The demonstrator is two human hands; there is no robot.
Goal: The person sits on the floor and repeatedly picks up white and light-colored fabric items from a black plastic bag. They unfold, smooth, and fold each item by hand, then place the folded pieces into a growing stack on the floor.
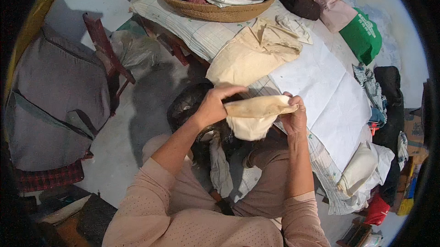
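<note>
A piece of cream cloth [252, 120], folded over along its upper edge, is held up over my lap. My right hand [295, 113] pinches its right end between thumb and fingers. My left hand [220, 102] is at its left end, fingers stretched out above the cloth; its grip is partly hidden. Below the cloth is a dark, shiny rounded object [185, 104], partly covered by my left arm. A larger cream cloth [247, 58] lies crumpled on the table just beyond my hands, beside a flat white sheet [319, 78].
Two stacked woven baskets [220, 11] with cloths stand at the table's far side. A green bag [362, 37] and a pink bag [331, 10] lie at the back right. White cloth [364, 168] is bunched at the right edge. A chair with grey fabric [58, 99] stands left.
</note>
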